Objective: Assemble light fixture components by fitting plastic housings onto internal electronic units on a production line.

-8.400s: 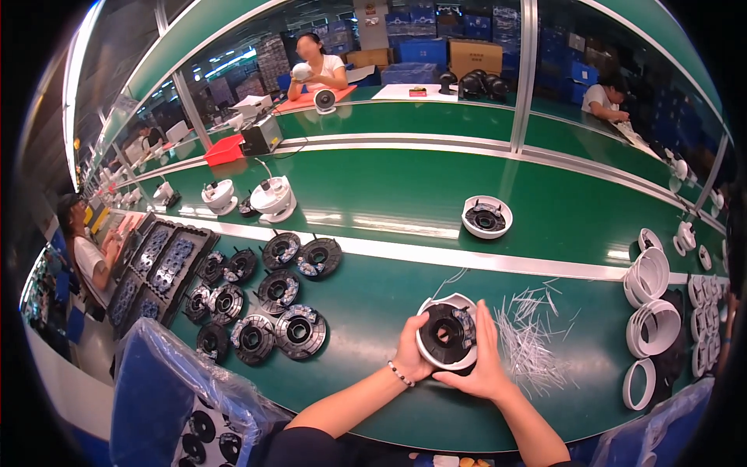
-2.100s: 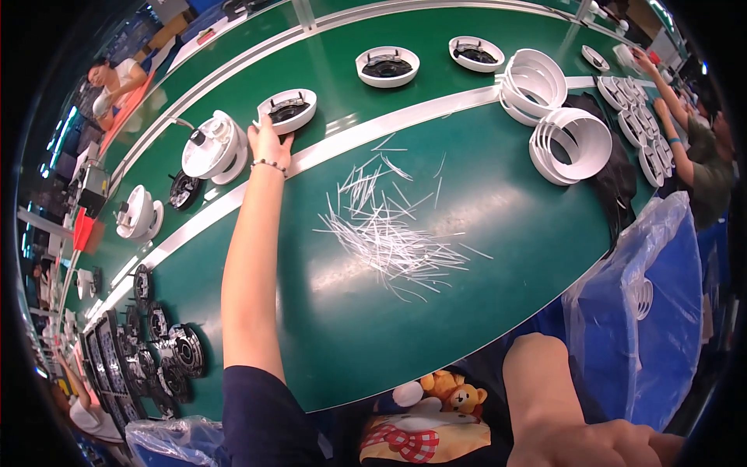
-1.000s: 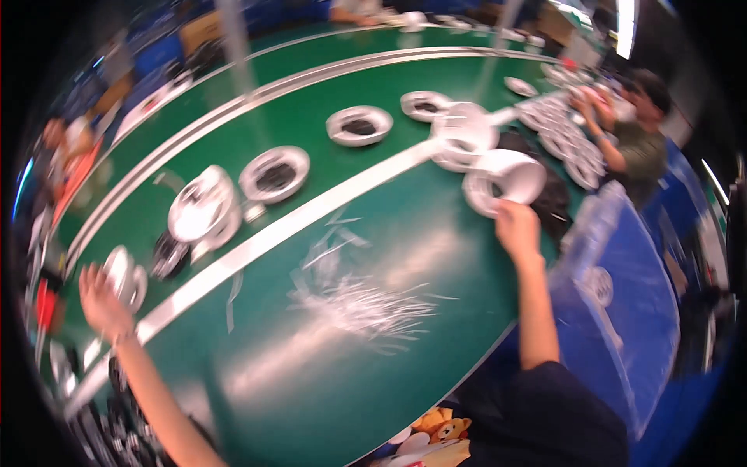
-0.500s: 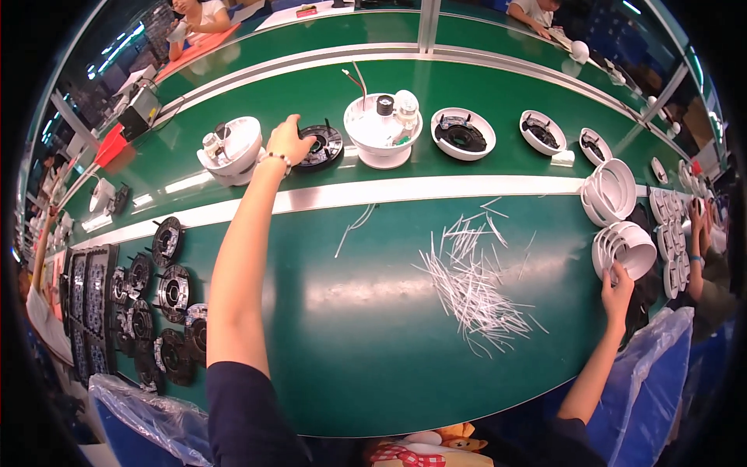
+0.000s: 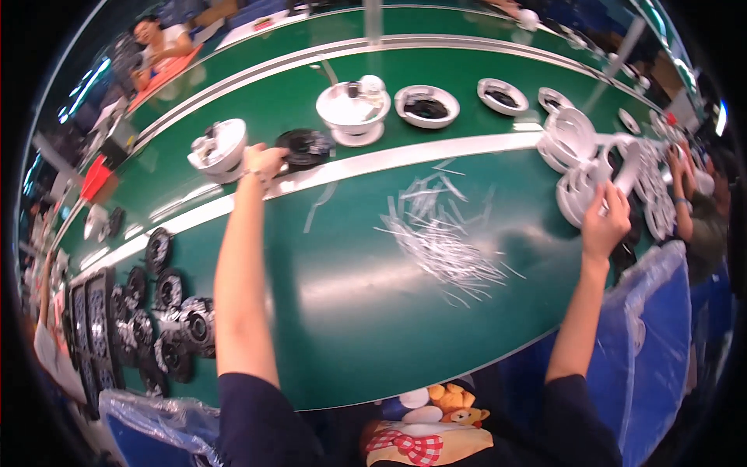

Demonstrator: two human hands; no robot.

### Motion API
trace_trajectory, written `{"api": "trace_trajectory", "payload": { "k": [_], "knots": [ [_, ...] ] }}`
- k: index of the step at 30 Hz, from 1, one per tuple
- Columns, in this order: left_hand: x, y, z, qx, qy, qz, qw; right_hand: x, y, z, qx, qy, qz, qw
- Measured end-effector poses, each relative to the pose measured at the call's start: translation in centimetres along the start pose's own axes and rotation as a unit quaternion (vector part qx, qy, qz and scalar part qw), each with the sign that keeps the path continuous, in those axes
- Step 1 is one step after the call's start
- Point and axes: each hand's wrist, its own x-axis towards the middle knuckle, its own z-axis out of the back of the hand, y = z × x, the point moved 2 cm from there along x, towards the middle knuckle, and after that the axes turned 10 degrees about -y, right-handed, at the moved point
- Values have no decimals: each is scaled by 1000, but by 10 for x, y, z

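My left hand (image 5: pixel 264 161), arm stretched forward, has its fingers closed at the left edge of a black round part (image 5: pixel 306 149) by the white rail. To its left a white domed housing (image 5: pixel 220 152) lies tilted. Beyond the black part stands another white housing (image 5: pixel 354 109), with small parts in its open top. At the right, my right hand (image 5: pixel 606 222) grips a white ring (image 5: pixel 627 170), raised at the side of a nested stack of white rings (image 5: pixel 574 194). Motion blurs both hands somewhat.
Thin white strips (image 5: pixel 447 249) lie heaped mid-table. Black round parts (image 5: pixel 170 289) and a black tray (image 5: pixel 95 327) are at the left. White bowls with black inserts (image 5: pixel 426 107) line the belt (image 5: pixel 475 70). A co-worker's arm (image 5: pixel 682 194) is at the right; plastic-covered blue chair backs flank me.
My right hand has lifted a white ring off the stack. With my left hand, the black part has come nearer to me, toward the rail. The whole view has shifted.
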Motion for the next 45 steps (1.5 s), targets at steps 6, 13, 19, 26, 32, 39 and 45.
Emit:
{"api": "trace_trajectory", "payload": {
  "k": [6, 13, 19, 26, 32, 39, 45],
  "knots": [
    [-86, 10, 50, -274, -10, 32, 961, 4, 151, 75, 300, 132, 205, 922],
    [-192, 18, 50, -339, -34, -161, 926, -86, 251, 110, 463, 458, 276, 707],
    [-222, 31, 73, -347, -41, -184, 919, -46, 269, 85, 455, 496, 222, 706],
    [-232, 29, 68, -371, -22, -190, 909, -49, 258, 57, 457, 586, 197, 640],
    [-249, 21, 49, -398, 4, -199, 895, -38, 248, 16, 636, 373, -322, 594],
    [-265, 24, 36, -478, 385, -53, 788, -73, 267, 5, 574, 424, -300, 633],
    [-256, 32, 34, -588, 335, 195, 710, -63, 273, 31, 496, 463, -96, 728]
  ]
}}
